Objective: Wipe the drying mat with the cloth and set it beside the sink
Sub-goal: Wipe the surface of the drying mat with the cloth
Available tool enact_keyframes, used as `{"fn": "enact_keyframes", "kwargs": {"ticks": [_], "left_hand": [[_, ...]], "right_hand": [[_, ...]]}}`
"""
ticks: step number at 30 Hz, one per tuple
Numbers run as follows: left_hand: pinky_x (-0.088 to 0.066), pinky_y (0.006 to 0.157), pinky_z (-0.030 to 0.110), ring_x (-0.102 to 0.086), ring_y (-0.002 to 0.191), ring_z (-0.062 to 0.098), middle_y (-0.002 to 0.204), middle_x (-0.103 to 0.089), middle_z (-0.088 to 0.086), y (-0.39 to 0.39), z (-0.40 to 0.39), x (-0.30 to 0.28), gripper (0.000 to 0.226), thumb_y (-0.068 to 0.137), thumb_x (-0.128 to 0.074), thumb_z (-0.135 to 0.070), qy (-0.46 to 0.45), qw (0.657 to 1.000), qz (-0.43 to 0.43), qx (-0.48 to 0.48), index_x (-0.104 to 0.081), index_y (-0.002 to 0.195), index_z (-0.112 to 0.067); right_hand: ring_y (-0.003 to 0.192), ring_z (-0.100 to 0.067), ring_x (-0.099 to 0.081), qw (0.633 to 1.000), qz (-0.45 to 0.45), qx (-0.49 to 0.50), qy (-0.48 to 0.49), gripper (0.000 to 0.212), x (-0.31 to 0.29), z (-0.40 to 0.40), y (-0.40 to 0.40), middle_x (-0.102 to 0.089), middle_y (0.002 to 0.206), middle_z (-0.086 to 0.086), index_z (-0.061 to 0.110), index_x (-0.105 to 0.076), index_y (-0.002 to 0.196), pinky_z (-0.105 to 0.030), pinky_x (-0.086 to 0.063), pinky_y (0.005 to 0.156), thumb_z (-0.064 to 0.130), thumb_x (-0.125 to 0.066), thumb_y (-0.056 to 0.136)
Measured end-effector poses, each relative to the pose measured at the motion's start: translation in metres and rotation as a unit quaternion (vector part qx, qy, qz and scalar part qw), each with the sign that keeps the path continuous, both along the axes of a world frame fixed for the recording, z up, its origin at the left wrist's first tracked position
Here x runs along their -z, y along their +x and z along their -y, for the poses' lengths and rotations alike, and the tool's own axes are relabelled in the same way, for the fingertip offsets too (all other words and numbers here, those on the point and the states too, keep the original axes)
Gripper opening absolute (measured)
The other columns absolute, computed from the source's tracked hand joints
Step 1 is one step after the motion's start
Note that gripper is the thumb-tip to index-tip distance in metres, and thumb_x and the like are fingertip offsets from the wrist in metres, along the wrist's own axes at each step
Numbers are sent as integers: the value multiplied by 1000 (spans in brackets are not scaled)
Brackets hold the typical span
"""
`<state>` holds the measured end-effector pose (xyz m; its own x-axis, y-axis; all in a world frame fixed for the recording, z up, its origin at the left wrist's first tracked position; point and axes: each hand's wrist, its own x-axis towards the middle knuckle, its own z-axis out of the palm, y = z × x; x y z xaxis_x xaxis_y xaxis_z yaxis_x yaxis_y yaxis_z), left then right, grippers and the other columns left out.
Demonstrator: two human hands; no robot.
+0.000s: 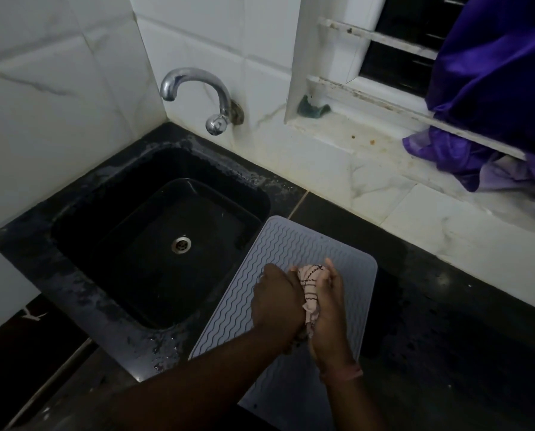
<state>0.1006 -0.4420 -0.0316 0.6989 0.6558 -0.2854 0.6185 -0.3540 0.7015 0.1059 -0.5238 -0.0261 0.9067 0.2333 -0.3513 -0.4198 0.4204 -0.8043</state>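
Note:
A grey drying mat with a wavy ribbed pattern lies on the dark counter just right of the black sink, its far left corner overhanging the sink's rim. A pale pink cloth with dark zigzag lines is bunched up between both hands above the mat's middle. My left hand is closed on the cloth from the left, and my right hand clasps it from the right. The mat's near part is hidden behind my forearms.
A chrome tap juts from the white tiled wall over the sink. A drain sits in the basin. The wet black counter runs to the right. A purple cloth hangs at the window; a green scrubber rests on the sill.

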Motion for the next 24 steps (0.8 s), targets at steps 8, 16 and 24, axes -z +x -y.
{"fn": "enact_keyframes", "kwargs": {"ticks": [8,16,24], "left_hand": [[-51,94,40,-67,105,25,111,-69,7,2,-9,-1,70,102,-25,-69,-257,965,33,-44,-66,115,-14],[-58,98,51,-75,103,33,107,-77,20,17,-48,-7,25,103,-55,-12,-511,858,35,-41,-71,118,0],[-62,78,41,-76,92,31,95,-79,16,24,-46,-9,20,98,-60,-15,-476,876,19,-71,-75,106,-4]], "right_hand": [[115,-36,-68,998,-26,-1,65,40,-1,-14,2,-71,121,-20,2,-55,131,-40,-60,86,-2,-51,91],[111,-22,-72,964,81,-96,-236,35,4,6,53,-76,119,-1,25,-67,124,-52,-56,101,8,-51,98],[132,-7,-54,900,165,-110,-389,54,14,-1,40,-57,146,8,38,-49,147,-32,-48,111,9,-54,102]]}}
